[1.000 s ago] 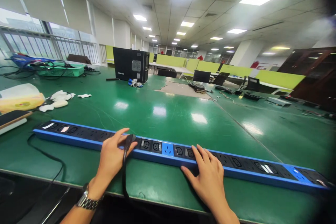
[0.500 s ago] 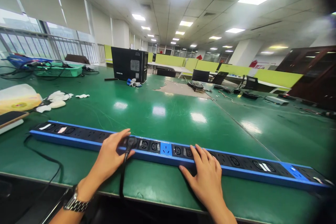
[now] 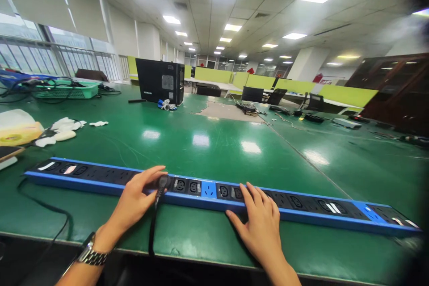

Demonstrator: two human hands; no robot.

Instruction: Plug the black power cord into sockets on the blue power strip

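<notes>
From where I stand, the long blue-and-black power strip (image 3: 208,190) lies left to right along the near side of the green table (image 3: 228,158), with a black plug (image 3: 163,182) on its top. The left hand (image 3: 134,199) arches half-open over it just left of the plug, thumb and forefinger parted; whether it grips anything, I can't tell. Further right, the right hand (image 3: 261,214) spreads loosely across the strip, fingers on top, thumb at the near side, its hold unclear.

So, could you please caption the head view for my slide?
Left hand by a black plug, right hand on a long blue-edged power strip.
</notes>
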